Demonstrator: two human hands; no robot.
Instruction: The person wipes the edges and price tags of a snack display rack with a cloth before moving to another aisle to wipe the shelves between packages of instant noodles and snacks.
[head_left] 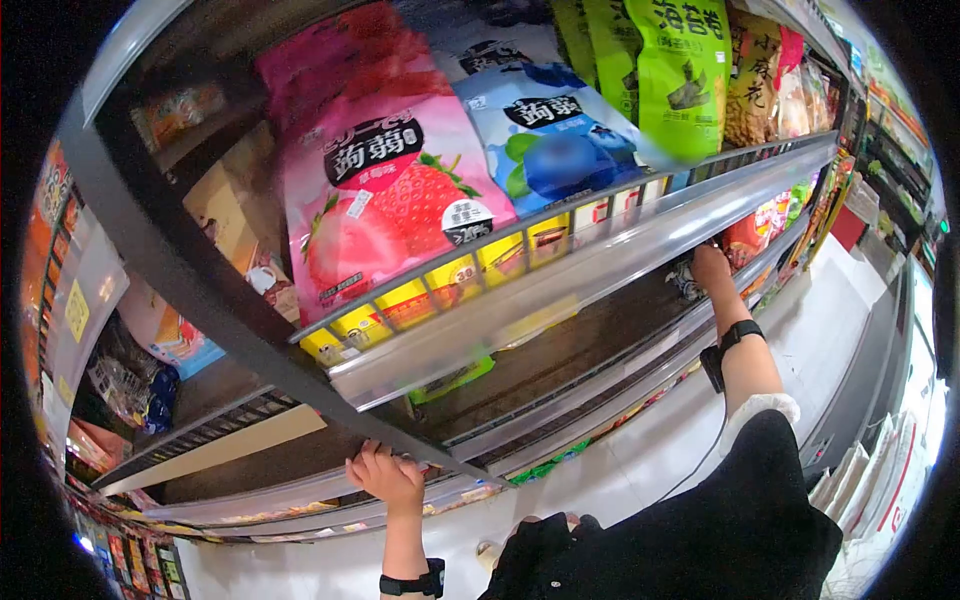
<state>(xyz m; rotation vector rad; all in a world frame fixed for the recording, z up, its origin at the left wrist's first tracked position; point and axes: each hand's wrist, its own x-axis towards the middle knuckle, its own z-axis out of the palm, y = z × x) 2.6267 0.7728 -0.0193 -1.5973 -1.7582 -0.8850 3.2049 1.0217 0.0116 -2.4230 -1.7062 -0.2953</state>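
My left hand (388, 476) is at the lower left, its fingers curled over the front edge of a low shelf (240, 508), right beside the dark metal upright (190, 250). My right hand (712, 268) reaches under the clear front rail (590, 285) onto the lower shelf. A crumpled dark-and-silver packet (684, 282) lies against its left side, and red snack bags (742, 240) stand just to its right. The fingers of this hand are mostly hidden, so I cannot tell whether they grip the packet. Both wrists wear black straps.
On the upper shelf stand pink strawberry konjac jelly bags (390, 200), blue blueberry ones (560, 135) and green seaweed roll bags (685, 80). A green packet (452, 380) lies lower down. More packets (135, 385) sit left of the upright. White floor (640, 470) shows below.
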